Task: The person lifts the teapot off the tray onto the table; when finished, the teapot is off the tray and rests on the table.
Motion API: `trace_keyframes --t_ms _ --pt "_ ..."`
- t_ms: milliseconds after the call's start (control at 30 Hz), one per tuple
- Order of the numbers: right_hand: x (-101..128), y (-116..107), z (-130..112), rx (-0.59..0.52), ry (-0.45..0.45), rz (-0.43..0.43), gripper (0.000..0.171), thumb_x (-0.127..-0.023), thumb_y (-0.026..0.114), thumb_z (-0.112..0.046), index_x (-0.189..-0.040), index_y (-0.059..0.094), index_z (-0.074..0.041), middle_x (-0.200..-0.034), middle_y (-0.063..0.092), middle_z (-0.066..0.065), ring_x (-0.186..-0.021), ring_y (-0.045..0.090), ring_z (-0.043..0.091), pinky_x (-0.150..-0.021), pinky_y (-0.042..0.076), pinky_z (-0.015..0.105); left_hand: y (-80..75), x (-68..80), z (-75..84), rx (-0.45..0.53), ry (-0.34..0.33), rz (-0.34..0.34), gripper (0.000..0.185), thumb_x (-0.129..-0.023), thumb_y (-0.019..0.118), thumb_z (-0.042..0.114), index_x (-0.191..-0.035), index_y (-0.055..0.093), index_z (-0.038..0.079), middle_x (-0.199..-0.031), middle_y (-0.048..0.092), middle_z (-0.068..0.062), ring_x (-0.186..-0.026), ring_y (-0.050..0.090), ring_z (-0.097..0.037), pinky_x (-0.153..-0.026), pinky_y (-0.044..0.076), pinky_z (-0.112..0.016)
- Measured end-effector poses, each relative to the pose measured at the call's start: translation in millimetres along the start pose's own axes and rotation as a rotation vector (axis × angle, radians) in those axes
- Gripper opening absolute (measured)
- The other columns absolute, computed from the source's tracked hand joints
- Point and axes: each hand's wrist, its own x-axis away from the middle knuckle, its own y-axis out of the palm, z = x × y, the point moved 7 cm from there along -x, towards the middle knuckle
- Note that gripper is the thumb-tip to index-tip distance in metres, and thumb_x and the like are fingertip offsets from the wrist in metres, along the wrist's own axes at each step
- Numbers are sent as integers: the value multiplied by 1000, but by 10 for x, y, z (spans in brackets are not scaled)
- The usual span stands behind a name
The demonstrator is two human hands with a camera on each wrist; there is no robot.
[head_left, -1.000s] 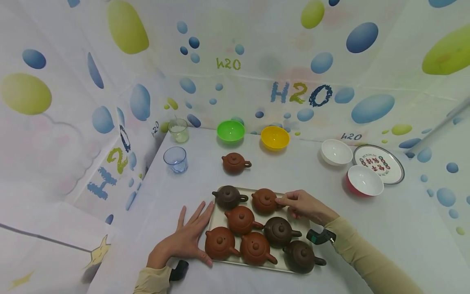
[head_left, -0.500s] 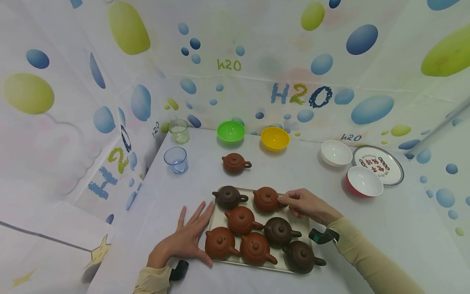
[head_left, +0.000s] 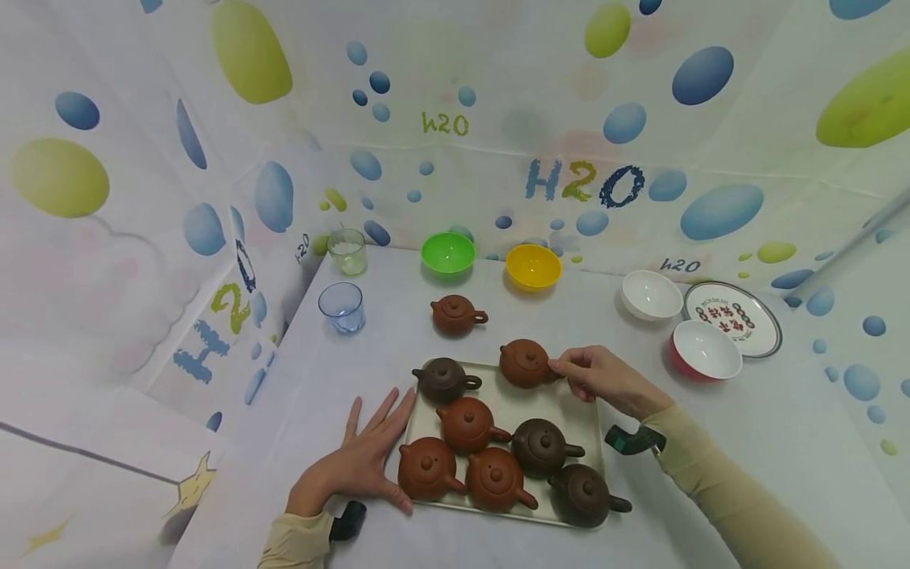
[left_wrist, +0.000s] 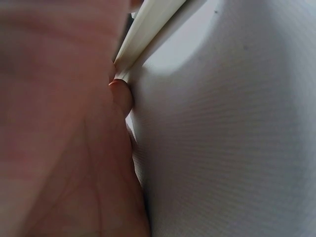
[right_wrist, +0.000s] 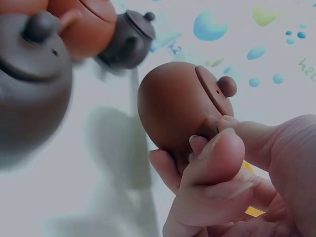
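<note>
My right hand pinches the handle of a reddish-brown teapot at the tray's back right. In the right wrist view this teapot is raised above the tray, its shadow falling on the tray floor, thumb and fingers curled round the handle. The cream tray bears several other teapots, among them a dark one at the back left, a reddish one in the middle and a dark one at the front right. My left hand spreads its straight fingers against the tray's left edge.
Behind the tray stands a single brown teapot. A green bowl, a yellow bowl and two glasses, one a blue glass, are farther back. At right are a white bowl, a red bowl and a plate.
The right hand has lifted the reddish-brown teapot and carried it back and slightly right, towards the tray's back edge. The left hand has stayed at the tray's left edge.
</note>
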Motion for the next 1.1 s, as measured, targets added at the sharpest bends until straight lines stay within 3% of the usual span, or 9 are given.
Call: trace_keyframes --t_ms 233,400,533,667,733,800,967,1100 --pt "-167 -222 -109 -7 22 73 35 -111 60 -31 -116 66 4 -73 58 0 -65 47 11 -62 38 25 -5 13 -6 44 56 41 157 -58 97 68 -174 4 18 -183 8 -13 -170 -7 -33 -121 -27 -73" --pt "-365 -307 -196 -7 28 115 39 -111 61 -34 -117 67 5 -89 70 3 -63 45 10 -60 36 25 -26 6 8 27 44 29 157 -59 99 63 -174 5 14 -183 8 -14 -170 -5 -39 -121 -24 -74" --pt "-522 -344 -226 -2 58 153 40 -111 61 -37 -116 65 3 -92 74 3 -63 44 10 -61 34 24 -27 8 21 17 19 5 157 -59 100 61 -174 4 12 -183 6 -12 -169 -4 -41 -121 -23 -75" --pt "-668 -349 -208 -4 95 183 40 -110 61 -39 -116 64 1 -78 66 -1 -64 44 11 -61 33 24 -13 9 7 25 14 10 158 -58 100 62 -174 4 14 -183 6 -10 -170 -4 -39 -122 -24 -74" --pt "-731 -343 -175 -14 120 194 39 -110 61 -38 -115 64 0 -69 57 -2 -65 45 11 -61 35 24 2 6 -11 32 33 29 157 -58 100 63 -174 5 16 -183 7 -10 -170 -4 -37 -122 -24 -73" --pt "-777 -327 -143 -16 136 191 38 -110 62 -38 -114 65 0 -69 58 -4 -65 46 11 -62 37 24 9 9 -18 40 54 47 157 -58 99 64 -174 5 16 -183 9 -11 -170 -4 -37 -121 -24 -73" --pt "-832 -293 -72 -13 163 186 38 -110 61 -36 -115 68 2 -98 79 6 -63 47 8 -61 40 22 -8 7 3 18 22 19 158 -58 100 62 -174 6 14 -183 8 -11 -170 -2 -38 -122 -23 -74" --pt "-842 -305 -95 19 170 195 38 -110 61 -35 -115 69 2 -110 80 10 -63 48 8 -62 42 21 7 -9 -24 15 23 31 158 -56 100 63 -174 6 15 -183 8 -10 -170 -3 -35 -123 -22 -73"
